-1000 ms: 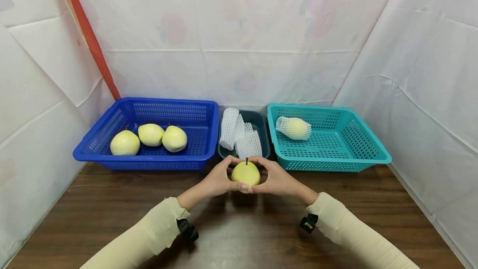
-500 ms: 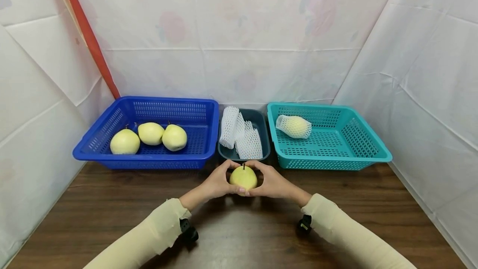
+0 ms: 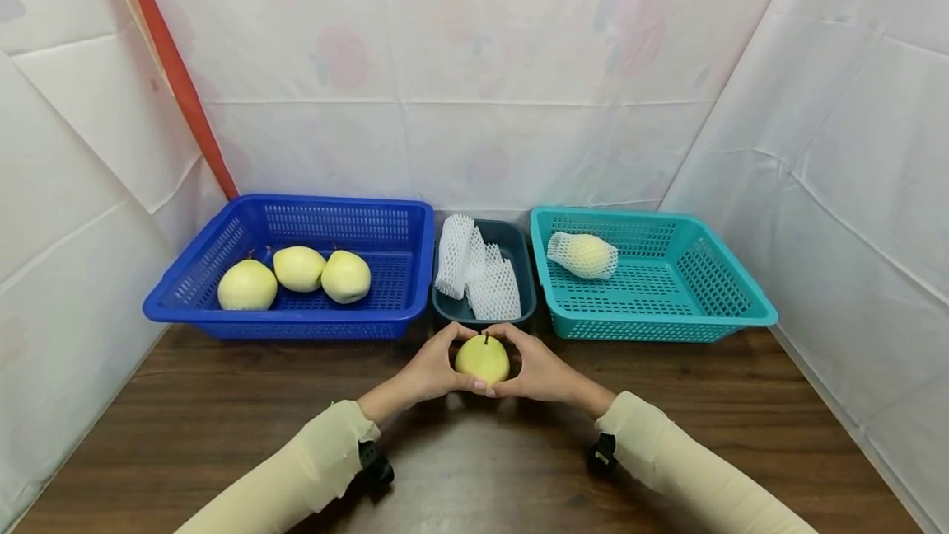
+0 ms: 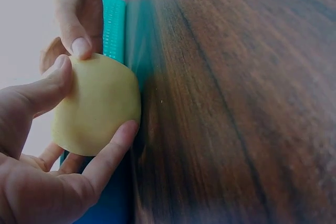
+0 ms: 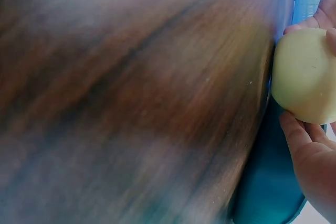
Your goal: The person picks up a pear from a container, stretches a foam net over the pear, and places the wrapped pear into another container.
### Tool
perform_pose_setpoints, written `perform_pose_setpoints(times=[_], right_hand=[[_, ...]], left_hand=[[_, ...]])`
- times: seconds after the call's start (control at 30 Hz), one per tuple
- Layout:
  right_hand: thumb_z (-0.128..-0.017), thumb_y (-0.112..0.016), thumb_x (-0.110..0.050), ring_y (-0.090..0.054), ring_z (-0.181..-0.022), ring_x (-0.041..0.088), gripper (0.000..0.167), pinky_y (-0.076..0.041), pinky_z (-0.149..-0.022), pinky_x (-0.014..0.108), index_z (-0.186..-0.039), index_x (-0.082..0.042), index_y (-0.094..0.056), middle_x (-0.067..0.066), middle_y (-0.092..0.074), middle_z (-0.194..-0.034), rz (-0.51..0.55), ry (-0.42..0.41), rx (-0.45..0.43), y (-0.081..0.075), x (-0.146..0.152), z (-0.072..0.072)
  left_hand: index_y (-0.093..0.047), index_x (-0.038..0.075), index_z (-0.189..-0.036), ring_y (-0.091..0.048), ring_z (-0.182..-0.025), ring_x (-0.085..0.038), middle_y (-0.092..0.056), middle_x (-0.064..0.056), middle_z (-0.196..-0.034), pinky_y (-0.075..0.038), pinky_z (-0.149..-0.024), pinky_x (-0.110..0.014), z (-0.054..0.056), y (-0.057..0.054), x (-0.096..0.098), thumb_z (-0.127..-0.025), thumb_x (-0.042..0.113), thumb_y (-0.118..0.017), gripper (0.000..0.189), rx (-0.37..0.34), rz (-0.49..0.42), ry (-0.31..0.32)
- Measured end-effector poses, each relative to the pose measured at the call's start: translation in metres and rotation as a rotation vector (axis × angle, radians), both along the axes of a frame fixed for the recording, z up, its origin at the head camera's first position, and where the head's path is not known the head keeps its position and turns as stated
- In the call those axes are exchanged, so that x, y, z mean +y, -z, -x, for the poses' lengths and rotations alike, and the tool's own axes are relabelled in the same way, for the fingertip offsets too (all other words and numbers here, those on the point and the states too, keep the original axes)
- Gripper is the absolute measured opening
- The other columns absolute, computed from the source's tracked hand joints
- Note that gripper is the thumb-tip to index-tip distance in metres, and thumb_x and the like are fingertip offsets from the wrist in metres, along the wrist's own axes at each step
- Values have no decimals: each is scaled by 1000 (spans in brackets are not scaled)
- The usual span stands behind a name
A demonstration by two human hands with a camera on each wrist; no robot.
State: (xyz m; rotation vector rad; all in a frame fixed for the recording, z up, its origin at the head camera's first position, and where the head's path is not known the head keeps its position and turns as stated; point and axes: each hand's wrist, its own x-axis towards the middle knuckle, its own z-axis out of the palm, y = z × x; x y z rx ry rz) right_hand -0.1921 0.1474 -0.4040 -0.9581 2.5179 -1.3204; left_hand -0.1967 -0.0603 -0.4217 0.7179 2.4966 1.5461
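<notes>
A yellow-green pear (image 3: 483, 360) with a dark stem pointing up is held between both hands, close in front of the small dark tray. My left hand (image 3: 432, 364) curves round its left side, with thumb and fingertips on the skin, as the left wrist view of the pear (image 4: 98, 104) shows. From the other side my right hand (image 3: 544, 366) grips it, and the two thumbs meet at the near face. In the right wrist view the pear (image 5: 304, 74) is partly cut off by the frame edge. Whether its base touches the table I cannot tell.
A blue basket (image 3: 296, 316) at left holds three bare pears (image 3: 299, 269). The dark tray (image 3: 525, 278) in the middle contains white foam net sleeves (image 3: 495, 287). At right, a turquoise basket (image 3: 660, 321) holds one sleeved pear (image 3: 586, 255). White sheeting (image 3: 474, 64) encloses the wooden table (image 3: 474, 468).
Both hands have brought the pear slightly lower in the head view, nearer to me and a touch to the left. Their grip on it looks the same; the baskets and tray have stayed put.
</notes>
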Motion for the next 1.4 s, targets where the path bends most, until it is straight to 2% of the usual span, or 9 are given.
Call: perform_pose_setpoints(times=[0.07, 0.17, 0.33, 0.43, 0.6, 0.8, 0.97, 1.2, 1.4], right_hand=[[-73, -83, -10, -51, -113, 26, 72, -47, -90, 40, -131, 3, -43, 12, -50, -126, 1, -14, 10, 9, 3, 5], [-74, -82, -11, -51, -115, 24, 71, -46, -92, 37, -131, 0, -42, 10, -49, -127, -25, -42, 6, 12, 8, 8], [-79, -77, -3, -54, -111, 23, 63, -47, -91, 34, -131, 2, -43, 12, -50, -127, -86, -84, -25, -5, 17, 12], [-82, -71, 2, -58, -105, 26, 48, -50, -87, 35, -125, 3, -50, 15, -55, -120, -89, -74, -22, -25, 19, 15], [-87, -66, 0, -60, -101, 29, 27, -52, -83, 38, -113, -3, -59, 14, -62, -110, -93, 11, 93, -57, 15, 26], [-87, -66, -3, -61, -98, 27, 21, -51, -84, 40, -108, -2, -62, 15, -63, -106, -106, 82, 246, -72, -8, 50], [-86, -68, -6, -59, -102, 26, 28, -49, -87, 37, -112, -1, -62, 13, -62, -110, -239, 95, 316, -76, -34, 71], [-84, -75, -28, -52, -112, 23, 53, -47, -89, 38, -130, -11, -54, 8, -50, -128, -569, 156, 363, -70, -69, 92], [-77, -78, -45, -53, -113, 23, 78, -51, -81, 38, -139, -12, -45, 11, -45, -136, -672, 272, 455, -55, -82, 102]], left_hand=[[-52, 0, -115, -56, -96, -24, -56, -14, -116, -47, -80, -36, 0, 1, 1, -68, 15, -88, 61, 6, 2, 2], [-53, 1, -116, -55, -98, -25, -56, -13, -116, -47, -82, -38, 0, 2, 2, -68, 15, -88, 61, 12, 6, 2], [-53, 2, -119, -55, -96, -24, -56, -13, -118, -46, -82, -38, -2, 1, 3, -67, 15, -88, 64, -15, 16, -22], [-53, 2, -120, -56, -96, -24, -56, -14, -119, -46, -82, -40, -2, 0, 3, -66, 14, -88, 65, -13, 16, -30], [-53, 2, -120, -56, -97, -26, -56, -13, -119, -46, -83, -41, 1, 0, 2, -66, 14, -89, 67, -24, 13, -28], [-53, 2, -120, -55, -97, -26, -57, -12, -119, -45, -84, -40, 2, 1, 1, -64, 13, -89, 67, -56, 5, -38], [-52, 2, -122, -54, -102, -27, -55, -13, -123, -44, -88, -44, 2, 1, 2, -66, 14, -88, 68, -75, -6, -20], [-51, 1, -124, -55, -102, -27, -54, -14, -124, -46, -85, -42, 2, 1, -1, -67, 14, -88, 68, -93, 3, -25], [-51, 1, -124, -51, -108, -27, -54, -14, -125, -42, -92, -47, 2, 1, 2, -68, 14, -87, 68, -86, 6, -11]])
